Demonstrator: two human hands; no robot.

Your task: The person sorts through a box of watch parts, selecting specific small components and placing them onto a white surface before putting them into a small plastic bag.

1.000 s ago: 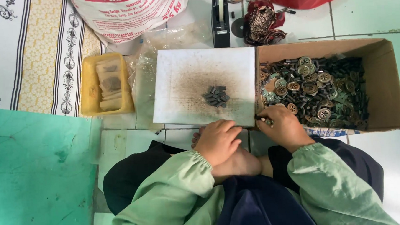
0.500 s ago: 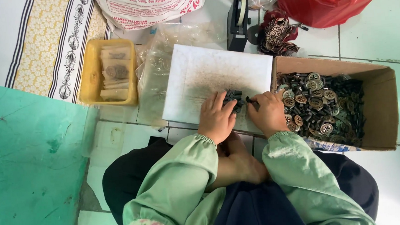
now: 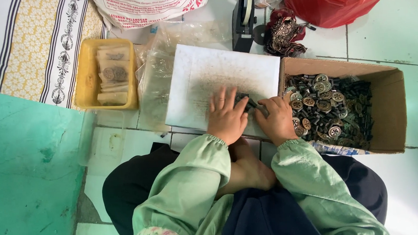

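A white smudged sheet (image 3: 207, 79) lies on the floor in front of me. Both hands rest on its near edge around a small heap of dark little parts (image 3: 245, 100). My left hand (image 3: 225, 117) lies flat with fingers spread, touching the heap from the left. My right hand (image 3: 277, 118) curls in from the right, fingertips at the heap. Whether either hand grips a part is hidden. A brown cardboard box (image 3: 387, 82) to the right holds several dark and brass-coloured round parts (image 3: 330, 107).
A yellow tray (image 3: 84, 86) with small packets sits at left, clear plastic bags (image 3: 156, 68) beside it. A black tape dispenser (image 3: 243, 20), a patterned cloth pouch (image 3: 283, 32) and a red plastic bag (image 3: 336, 1) lie behind. A green mat (image 3: 26, 179) is at left.
Both hands moved forward from the sheet's near edge onto the heap of dark parts. The right hand left the box's corner. The view has shifted closer and slightly left.
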